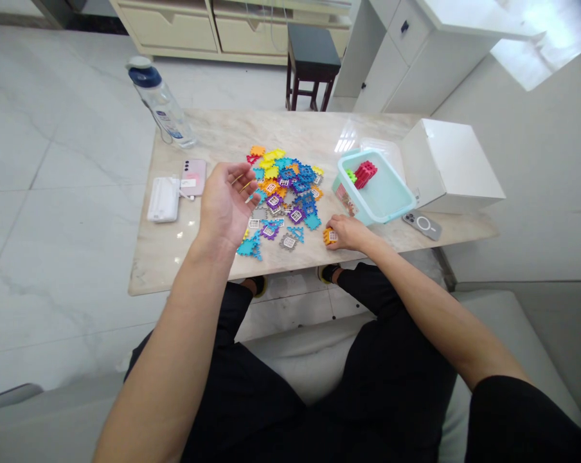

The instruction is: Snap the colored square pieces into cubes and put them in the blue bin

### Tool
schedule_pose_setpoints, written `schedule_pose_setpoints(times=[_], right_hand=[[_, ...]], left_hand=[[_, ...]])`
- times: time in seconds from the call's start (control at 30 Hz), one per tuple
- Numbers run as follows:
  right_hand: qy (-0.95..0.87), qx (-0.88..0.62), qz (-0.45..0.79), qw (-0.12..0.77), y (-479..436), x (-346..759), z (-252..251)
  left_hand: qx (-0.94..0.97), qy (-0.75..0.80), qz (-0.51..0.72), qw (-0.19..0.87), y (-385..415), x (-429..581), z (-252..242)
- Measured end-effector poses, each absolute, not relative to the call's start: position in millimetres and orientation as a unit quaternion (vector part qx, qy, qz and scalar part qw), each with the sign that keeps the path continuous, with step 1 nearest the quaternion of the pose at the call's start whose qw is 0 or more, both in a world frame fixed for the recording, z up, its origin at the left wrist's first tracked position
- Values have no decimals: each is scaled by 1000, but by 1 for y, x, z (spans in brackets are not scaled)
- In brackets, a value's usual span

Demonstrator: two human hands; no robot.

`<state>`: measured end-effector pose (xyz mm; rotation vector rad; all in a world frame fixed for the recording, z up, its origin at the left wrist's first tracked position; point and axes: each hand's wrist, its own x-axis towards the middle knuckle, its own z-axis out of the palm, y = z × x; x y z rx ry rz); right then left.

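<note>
A loose pile of plastic interlocking tiles (312, 222) in blue, purple, yellow, orange and grey lies mid-table, some with white window grids. Over the pile's left side my left hand (230, 199) is raised, palm turned up to the right, fingers loosely curled and apart, with nothing seen in it. My right hand (346, 231) is closed around orange interlocking tiles (330, 236) near the table's front edge; a white grid shows on them, and the fingers partly hide them. Just beyond that hand stands a light-teal plastic basket (400, 204) holding red tiles (366, 173) and a bit of green.
On the marble table (158, 260) are a water bottle (165, 109), a pink phone (194, 175) and a white power bank (164, 199) at left. A white box (449, 164) and a grey phone (423, 225) sit at right. A dark stool (313, 48) stands behind.
</note>
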<state>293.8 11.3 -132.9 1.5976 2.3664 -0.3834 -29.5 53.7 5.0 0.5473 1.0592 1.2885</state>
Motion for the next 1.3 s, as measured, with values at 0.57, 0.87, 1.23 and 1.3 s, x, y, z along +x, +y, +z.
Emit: schedule_pose_setpoints(times=[0.57,0.87,1.23,1.3], right_hand=[[850,517,-91,39,46,186,-75],[872,485,-65,-19,114,153,-104],[907,417,-32,45,164,144,-142],[895,444,-48,18,161,147,-139]], left_hand=[[142,371,677,619,32,-30,34],[20,313,609,728,23,-33,49],[39,315,684,657,32,-55,48],[65,322,679,657,32,-48,47]])
